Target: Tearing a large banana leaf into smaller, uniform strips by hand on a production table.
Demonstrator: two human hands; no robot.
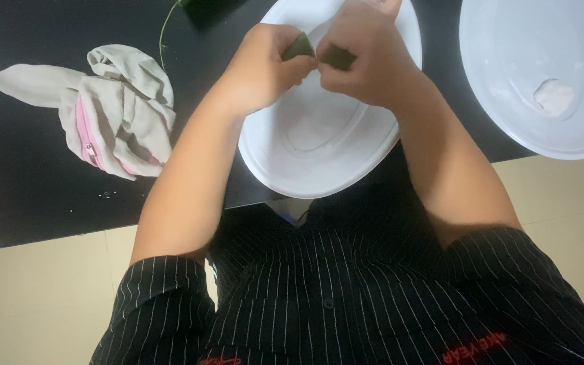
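Note:
Both my hands are closed on a dark green leaf piece (pixel 300 47) held over a white oval bowl (pixel 292 155). My left hand (pixel 265 64) pinches its left end and my right hand (pixel 366 54) pinches the right end. The two hands touch each other above the bowl's far half. Most of the leaf is hidden by my fingers. The bowl's inside looks empty.
A second white bowl (pixel 508 101) holding a small pale lump (pixel 554 96) sits at the right on the black table (pixel 35 189). A beige and pink fabric pouch (pixel 113 115) lies at the left. A green stem (pixel 167 23) and dark leaves lie at the far edge.

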